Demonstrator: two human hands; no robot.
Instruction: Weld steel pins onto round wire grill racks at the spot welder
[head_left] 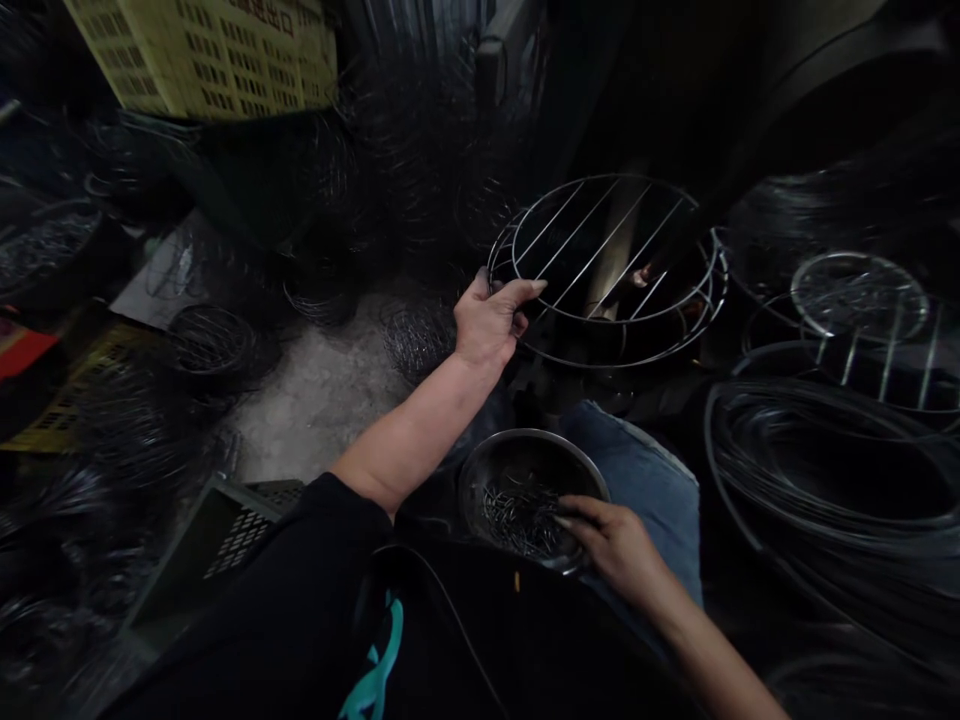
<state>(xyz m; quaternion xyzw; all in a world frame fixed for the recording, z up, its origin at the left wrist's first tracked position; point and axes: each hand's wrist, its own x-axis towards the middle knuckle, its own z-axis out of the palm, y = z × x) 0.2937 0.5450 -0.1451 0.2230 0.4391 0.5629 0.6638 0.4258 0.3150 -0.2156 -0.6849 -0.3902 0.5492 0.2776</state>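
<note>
A round wire rack (607, 262) with straight cross bars stands in front of me, tilted slightly. My left hand (491, 322) grips its near left rim, fingers curled over the wire. A metal bowl (525, 495) rests on my lap and holds several small wire pieces (521, 520). My right hand (615, 545) reaches into the bowl from the right, its fingers together at the wire pieces; whether it has picked any up is hidden.
Coils of dark wire (832, 480) lie at the right, with another round wire frame (859, 295) above them. Stacks of wire baskets (210, 340) stand on the grey floor at left. A yellow plastic crate (210, 55) is at top left, a grey crate (225, 530) by my left side.
</note>
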